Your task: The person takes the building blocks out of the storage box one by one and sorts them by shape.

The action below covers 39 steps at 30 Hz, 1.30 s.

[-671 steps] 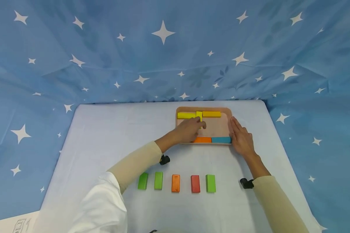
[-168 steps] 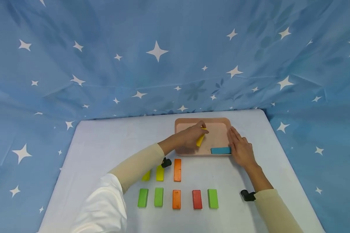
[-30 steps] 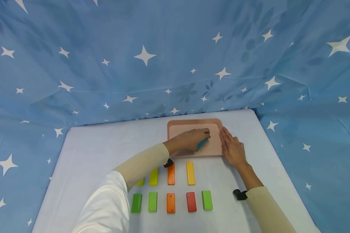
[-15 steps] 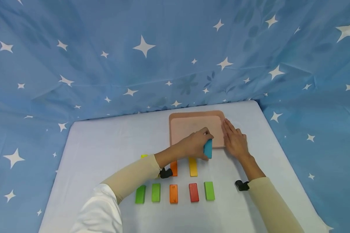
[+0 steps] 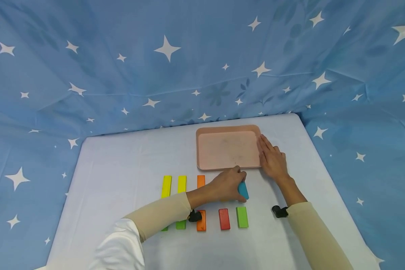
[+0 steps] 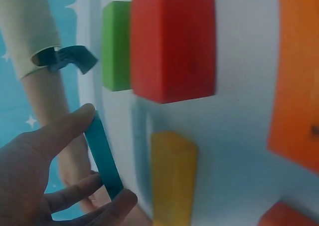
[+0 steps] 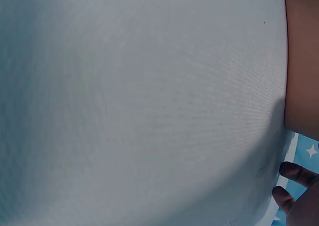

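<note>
My left hand [image 5: 227, 184] pinches a blue block [image 5: 243, 190] between thumb and fingers, low over the cloth in front of the tray. In the left wrist view the blue block [image 6: 103, 156] slants between thumb and fingertips, beside an amber-yellow block [image 6: 172, 181]. That amber block is mostly hidden behind the hand in the head view. My right hand [image 5: 273, 161] lies with straight fingers along the right side of the pink tray [image 5: 200, 148], whose inside is bare. Two fingertips of the right hand [image 7: 301, 201] show in the right wrist view, near the tray's wall [image 7: 303, 61].
Two yellow blocks [image 5: 166, 186] and an orange block [image 5: 201, 180] stand in the back row. The front row has two green blocks partly under the left arm, an orange block [image 5: 201, 222], a red block [image 5: 224, 219] and a green block [image 5: 242, 217].
Several blocks have left the tray since the oldest frame and now form a second row. The left hand has lifted the blue block out and brought it towards the front; the right hand stays.
</note>
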Motion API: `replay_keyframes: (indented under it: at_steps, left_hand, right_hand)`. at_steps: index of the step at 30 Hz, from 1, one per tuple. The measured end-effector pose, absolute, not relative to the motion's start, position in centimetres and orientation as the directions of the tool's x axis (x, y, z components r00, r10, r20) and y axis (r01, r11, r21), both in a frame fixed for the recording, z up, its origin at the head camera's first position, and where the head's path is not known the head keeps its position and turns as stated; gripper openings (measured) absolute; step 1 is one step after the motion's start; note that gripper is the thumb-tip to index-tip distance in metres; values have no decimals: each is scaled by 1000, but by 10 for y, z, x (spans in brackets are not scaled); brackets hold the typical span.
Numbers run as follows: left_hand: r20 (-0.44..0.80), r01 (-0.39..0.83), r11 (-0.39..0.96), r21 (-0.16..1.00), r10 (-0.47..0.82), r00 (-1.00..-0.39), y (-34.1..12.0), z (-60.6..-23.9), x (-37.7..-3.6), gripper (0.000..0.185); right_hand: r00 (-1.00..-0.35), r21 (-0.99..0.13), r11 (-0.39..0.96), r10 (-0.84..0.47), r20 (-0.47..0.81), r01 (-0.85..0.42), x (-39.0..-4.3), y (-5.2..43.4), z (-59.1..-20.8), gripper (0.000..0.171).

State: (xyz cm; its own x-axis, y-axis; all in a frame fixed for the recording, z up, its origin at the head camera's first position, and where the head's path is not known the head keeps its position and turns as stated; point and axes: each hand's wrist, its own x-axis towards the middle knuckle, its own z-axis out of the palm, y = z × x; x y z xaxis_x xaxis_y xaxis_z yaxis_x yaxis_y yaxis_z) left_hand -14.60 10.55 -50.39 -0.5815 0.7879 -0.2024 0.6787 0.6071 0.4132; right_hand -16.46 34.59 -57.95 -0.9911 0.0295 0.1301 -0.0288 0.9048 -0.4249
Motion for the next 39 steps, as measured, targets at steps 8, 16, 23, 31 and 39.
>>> replay_keyframes:
  at_steps: [8,16,23,31,39]
  left_hand:
    - [-230,686,621,379,781,-580,107,-521,-143,59]
    - [-267,698,640,321,768,-582,109,-523,-138,78]
    - [-279,694,666,274,746,-605,107,-526,-134,86]
    - [-269,691,672,268,741,-616,104,-526,-133,85]
    - [-188,713,639,288,768,-612,88,-504,-142,42]
  right_hand:
    - [-991,-431,901,18,136,-42,-162,343,-580,55]
    - [-991,-431,901,20,134,-40,-162,343,-583,55]
    - [-992,-430,901,1,130,-55,-166,341,-583,55]
    - [-994,-424,903,-28,103,-70,-171,339,-584,55]
    - [-996,-473,880,-12,89,-53,-166,350,-590,57]
